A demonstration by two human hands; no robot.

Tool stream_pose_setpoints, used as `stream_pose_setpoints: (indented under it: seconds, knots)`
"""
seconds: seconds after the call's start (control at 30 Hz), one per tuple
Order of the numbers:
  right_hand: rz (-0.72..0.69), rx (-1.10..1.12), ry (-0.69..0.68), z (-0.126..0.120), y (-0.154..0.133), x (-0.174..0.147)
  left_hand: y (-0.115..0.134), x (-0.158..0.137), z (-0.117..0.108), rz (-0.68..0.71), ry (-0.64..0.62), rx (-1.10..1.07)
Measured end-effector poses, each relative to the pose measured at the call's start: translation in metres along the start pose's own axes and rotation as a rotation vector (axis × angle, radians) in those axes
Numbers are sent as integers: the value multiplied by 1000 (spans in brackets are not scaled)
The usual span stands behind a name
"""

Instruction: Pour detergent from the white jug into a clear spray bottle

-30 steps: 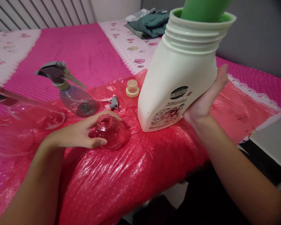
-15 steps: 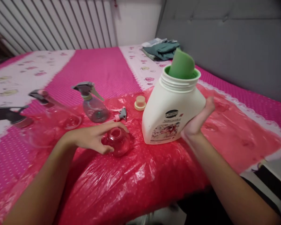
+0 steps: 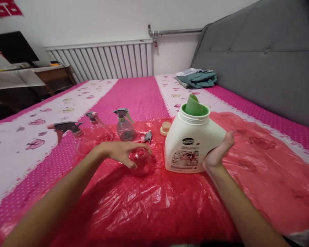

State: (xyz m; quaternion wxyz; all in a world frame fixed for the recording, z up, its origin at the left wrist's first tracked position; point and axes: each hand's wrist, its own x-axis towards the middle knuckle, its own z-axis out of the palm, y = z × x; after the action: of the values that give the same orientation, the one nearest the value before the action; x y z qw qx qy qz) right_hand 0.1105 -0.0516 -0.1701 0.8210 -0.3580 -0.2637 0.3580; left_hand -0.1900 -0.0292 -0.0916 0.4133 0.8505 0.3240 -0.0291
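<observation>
My left hand (image 3: 120, 153) curves round a small, round, clear bottle (image 3: 142, 167) whose neck is uncovered. On the other side, my right hand (image 3: 217, 152) grips a large white detergent jug (image 3: 192, 144) at its right side, where the handle is. The jug is upright on a red plastic sheet (image 3: 146, 202), its mouth uncapped and a green pouring spout (image 3: 192, 105) showing inside. Behind the bottle lies a loose grey and pink spray head (image 3: 147, 137). A pale cream cap (image 3: 166, 128) rests just behind the jug.
Farther left stand a grey spray bottle (image 3: 125, 129) and two clear ones with pink parts (image 3: 100, 129). The sheet covers part of a pink patterned bedspread (image 3: 136, 92). Folded clothes (image 3: 198, 79) lie by the grey headboard (image 3: 257, 61). A radiator (image 3: 105, 61) lines the wall.
The view has tilted up, so more wall and a desk with a monitor show. The jug has come from slightly tilted to nearly level. Both hands keep their holds.
</observation>
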Motion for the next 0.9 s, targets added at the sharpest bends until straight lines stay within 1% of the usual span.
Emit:
stream_pose_setpoints:
  seconds: [0.1,0.23,0.33,0.43,0.57,0.7,0.9]
  knots:
    - [30,-3,21,-1,3,1,-5,-4,8,-2,64,-22]
    - [74,-6,-9,-1,5,1,-14,-8,24,12,156,-28]
    - [95,-11,-17,-1,5,0,-14,-8,34,9,216,-36]
    - [109,-18,-16,-2,5,-2,-11,-7,41,-2,241,-36]
    - [113,-17,-8,0,3,-2,-12,-8,44,-42,259,-25]
    - [120,-1,-3,2,3,-2,-13,-7,46,-52,277,2]
    - [159,33,-31,4,8,0,-10,-5,42,-61,278,85]
